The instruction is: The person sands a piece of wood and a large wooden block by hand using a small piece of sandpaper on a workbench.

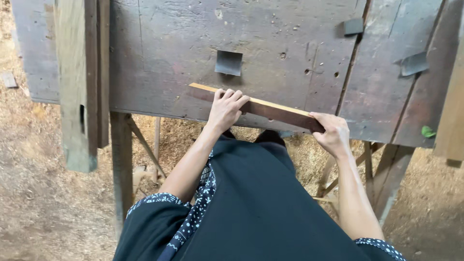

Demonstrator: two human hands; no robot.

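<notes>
Holding a long dark wooden strip at the near edge of the worn wooden counter, both hands on it.

Strip lies at a slant along the counter's front edge, pale upper edge showing, far end toward the left. Left hand presses on the strip near its middle, fingers curled over the top; grip closed on the wood. Right hand wraps the near end, fingers folded around it; thumb position probably underneath, not visible. Small metal plate sits on the counter just beyond the strip, two similar plates further right. Thick wooden beam rests upright-looking at the left. Sawdust-covered floor below. Small green leaf at the right edge.
</notes>
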